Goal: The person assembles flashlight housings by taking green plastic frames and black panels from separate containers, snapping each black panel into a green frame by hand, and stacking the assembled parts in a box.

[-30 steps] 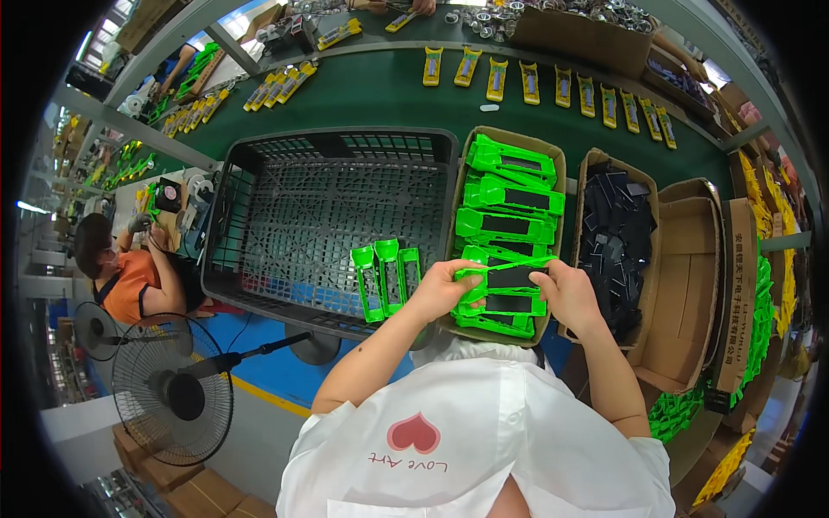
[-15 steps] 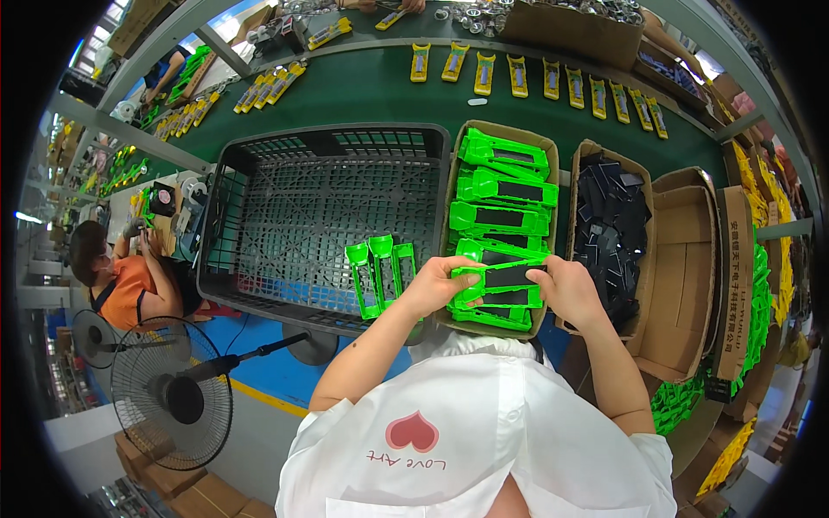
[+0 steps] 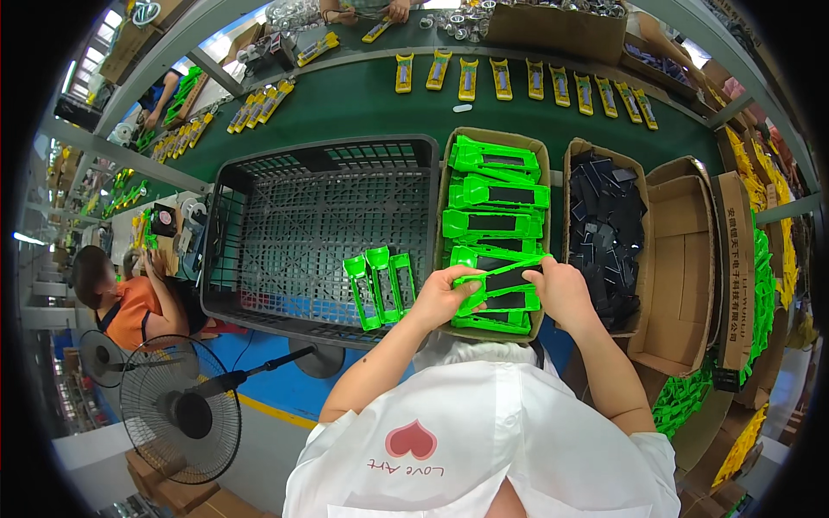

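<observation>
My left hand (image 3: 446,294) pinches the left end of a green plastic housing (image 3: 505,271). With thumb and fingers closed on its right end is my right hand (image 3: 557,292). A dark rectangular panel shows within the held frame, partly covered by the green bars; whether it is seated cannot be told. Below lies a narrow cardboard box (image 3: 442,186) stacked with similar green housings (image 3: 496,194) bearing black panels. To the right, another box holds a pile of loose black panels (image 3: 604,229). Several bare green frames (image 3: 380,263) stand at the near right corner of the black crate (image 3: 324,148).
An open cardboard box (image 3: 678,259) stands at the right. Yellow housings (image 3: 501,79) line the green work surface (image 3: 345,108) beyond. At the left are a standing fan (image 3: 192,414) and a person in orange (image 3: 138,302). Another person's hands (image 3: 397,10) work at the far side.
The whole view has shifted slightly, with the boxes and crate a little lower and further left. Both hands keep hold of the green housing over the box.
</observation>
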Action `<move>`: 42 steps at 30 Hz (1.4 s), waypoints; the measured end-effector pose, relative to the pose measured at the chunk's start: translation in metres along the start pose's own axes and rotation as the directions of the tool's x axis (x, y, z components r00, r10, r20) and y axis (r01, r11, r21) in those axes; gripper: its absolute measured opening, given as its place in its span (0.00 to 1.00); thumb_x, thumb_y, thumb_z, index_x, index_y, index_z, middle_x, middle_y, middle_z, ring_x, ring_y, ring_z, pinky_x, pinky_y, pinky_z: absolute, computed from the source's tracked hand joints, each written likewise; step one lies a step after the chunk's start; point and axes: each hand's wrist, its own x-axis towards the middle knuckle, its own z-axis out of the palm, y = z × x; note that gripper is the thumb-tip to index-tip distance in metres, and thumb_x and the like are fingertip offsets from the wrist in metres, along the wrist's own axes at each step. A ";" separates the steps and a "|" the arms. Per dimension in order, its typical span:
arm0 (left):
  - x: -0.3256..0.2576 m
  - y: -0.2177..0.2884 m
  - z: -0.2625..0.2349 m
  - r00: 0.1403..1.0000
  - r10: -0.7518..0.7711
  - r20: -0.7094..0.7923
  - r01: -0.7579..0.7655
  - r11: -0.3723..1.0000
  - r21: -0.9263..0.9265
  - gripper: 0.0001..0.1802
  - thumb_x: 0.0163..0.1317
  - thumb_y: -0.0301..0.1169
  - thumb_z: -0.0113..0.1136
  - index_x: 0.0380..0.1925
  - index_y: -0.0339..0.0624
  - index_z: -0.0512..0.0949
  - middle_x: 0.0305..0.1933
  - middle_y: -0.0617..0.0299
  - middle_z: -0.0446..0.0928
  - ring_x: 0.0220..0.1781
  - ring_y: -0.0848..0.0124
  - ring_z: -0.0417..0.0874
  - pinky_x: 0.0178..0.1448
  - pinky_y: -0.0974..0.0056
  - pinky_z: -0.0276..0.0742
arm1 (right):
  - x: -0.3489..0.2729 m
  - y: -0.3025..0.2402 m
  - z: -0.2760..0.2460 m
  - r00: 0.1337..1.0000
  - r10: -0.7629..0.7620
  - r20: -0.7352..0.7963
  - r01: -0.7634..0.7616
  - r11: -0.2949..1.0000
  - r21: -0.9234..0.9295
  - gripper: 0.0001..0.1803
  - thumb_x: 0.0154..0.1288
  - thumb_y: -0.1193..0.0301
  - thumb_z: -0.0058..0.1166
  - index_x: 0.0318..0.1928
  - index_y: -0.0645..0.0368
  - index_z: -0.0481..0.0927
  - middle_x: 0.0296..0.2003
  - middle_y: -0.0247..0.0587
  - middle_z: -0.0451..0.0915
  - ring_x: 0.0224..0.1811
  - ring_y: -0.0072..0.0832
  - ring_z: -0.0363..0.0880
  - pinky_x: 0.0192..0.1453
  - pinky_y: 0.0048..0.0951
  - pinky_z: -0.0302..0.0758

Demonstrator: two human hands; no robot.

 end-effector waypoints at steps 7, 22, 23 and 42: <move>0.004 0.001 0.002 0.999 0.034 -0.009 -0.034 0.999 0.013 0.10 0.58 0.22 0.47 0.40 0.33 0.72 0.33 0.58 0.74 0.26 0.71 0.77 0.30 0.71 0.72 | 0.004 0.006 0.000 0.998 -0.043 -0.040 0.043 0.999 0.008 0.18 0.56 0.61 0.49 0.25 0.67 0.70 0.18 0.53 0.73 0.25 0.47 0.74 0.30 0.41 0.70; 0.009 0.011 0.009 0.997 0.013 -0.073 -0.010 0.999 0.041 0.10 0.58 0.22 0.47 0.41 0.35 0.71 0.25 0.61 0.71 0.24 0.71 0.77 0.28 0.70 0.73 | 0.007 0.001 -0.006 0.995 -0.045 -0.093 0.039 0.997 -0.061 0.18 0.56 0.60 0.49 0.25 0.65 0.70 0.18 0.51 0.73 0.24 0.45 0.74 0.29 0.40 0.71; 0.008 0.010 0.007 0.997 0.022 -0.075 -0.015 0.995 0.094 0.10 0.58 0.21 0.47 0.41 0.35 0.71 0.27 0.60 0.72 0.25 0.70 0.78 0.27 0.70 0.73 | 0.008 0.003 -0.003 0.991 -0.063 -0.118 0.055 0.996 -0.069 0.18 0.55 0.58 0.49 0.25 0.64 0.70 0.18 0.50 0.73 0.25 0.44 0.75 0.29 0.40 0.71; 0.004 0.016 0.000 0.996 -0.093 0.016 0.094 0.995 -0.028 0.11 0.57 0.24 0.52 0.40 0.35 0.70 0.30 0.59 0.74 0.24 0.71 0.76 0.30 0.70 0.72 | 0.007 0.026 0.001 0.979 0.133 0.153 -0.201 0.732 0.651 0.15 0.50 0.62 0.59 0.30 0.63 0.75 0.17 0.36 0.74 0.16 0.20 0.72 0.21 0.21 0.67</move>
